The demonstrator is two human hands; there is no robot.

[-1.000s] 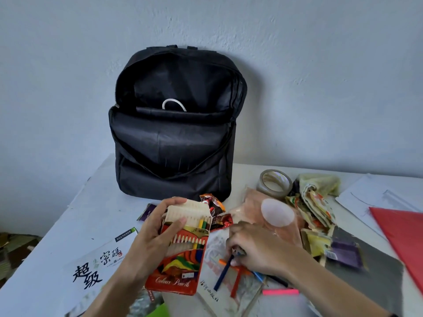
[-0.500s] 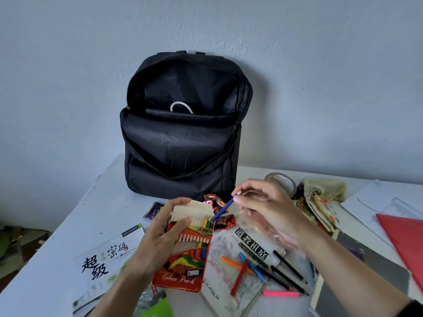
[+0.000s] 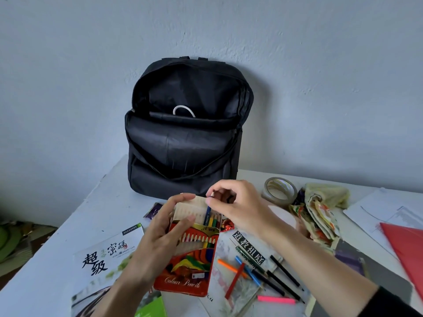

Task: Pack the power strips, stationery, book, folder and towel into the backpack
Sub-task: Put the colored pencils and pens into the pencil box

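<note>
A black backpack (image 3: 183, 143) stands open against the wall, with a white cable loop (image 3: 183, 110) showing inside. My left hand (image 3: 160, 239) grips a red colour pencil box (image 3: 190, 268) with its flap raised. My right hand (image 3: 238, 207) pinches the top of a blue pencil (image 3: 207, 216) that stands partly inside the box among other pencils. Several loose pencils (image 3: 256, 273) lie on a book (image 3: 242, 259) to the right. A yellowish towel (image 3: 320, 209) lies bunched at the right, and a red folder (image 3: 407, 250) reaches the right edge.
A roll of tape (image 3: 279, 191) sits beside the towel. A magazine with black characters (image 3: 105, 255) lies at the left on the white table (image 3: 96, 209). White papers (image 3: 384, 211) lie at the far right. A pink marker (image 3: 275, 300) lies near the front. A dark grey sheet (image 3: 384, 284) sits under my right forearm.
My right hand picked a blue pencil from the loose pile, carried it up and left, and now has its tip down in the box. My left hand kept hold of the box.
</note>
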